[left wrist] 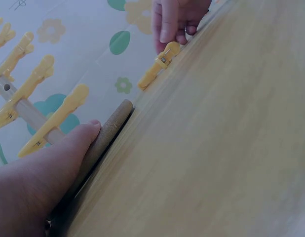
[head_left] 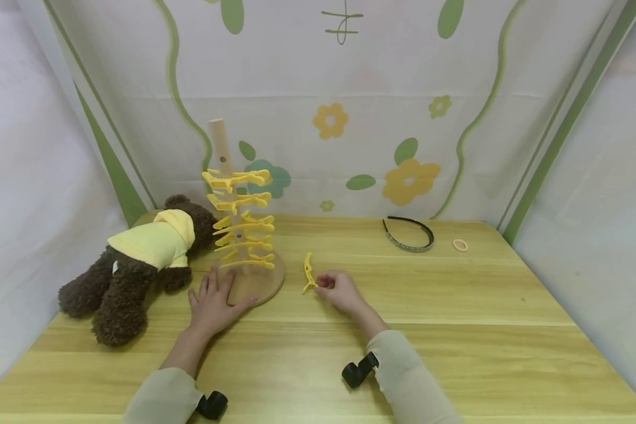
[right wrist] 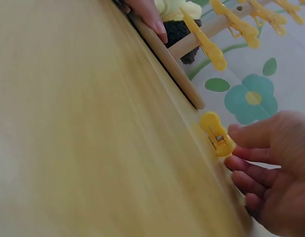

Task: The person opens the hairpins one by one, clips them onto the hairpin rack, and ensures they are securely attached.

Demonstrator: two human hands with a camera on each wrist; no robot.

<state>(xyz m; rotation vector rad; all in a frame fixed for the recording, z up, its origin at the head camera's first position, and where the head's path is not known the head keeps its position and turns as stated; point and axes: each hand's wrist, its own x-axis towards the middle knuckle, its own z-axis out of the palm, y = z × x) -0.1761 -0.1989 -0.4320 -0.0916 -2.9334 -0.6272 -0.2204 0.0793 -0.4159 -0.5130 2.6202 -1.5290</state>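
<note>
A wooden stand point(head_left: 219, 144) with a round base point(head_left: 267, 277) bears several yellow hair clips point(head_left: 244, 225), one above another along its post. My left hand point(head_left: 212, 303) rests on the near left part of the base, fingers spread, thumb along its rim. To the right of the base, a single yellow hair clip point(head_left: 308, 271) is at the tabletop. My right hand point(head_left: 341, 291) pinches its near end between thumb and fingertips. The right wrist view shows this clip point(right wrist: 217, 136) close up, its small metal spring visible beside my thumb.
A brown teddy bear point(head_left: 151, 241) in a yellow hoodie lies left of the stand. Toward the back right are a dark, glittery headband point(head_left: 410, 247) and a small pale ring point(head_left: 460, 245). A flower-printed cloth point(head_left: 371, 70) hangs behind the wooden table point(head_left: 456, 353).
</note>
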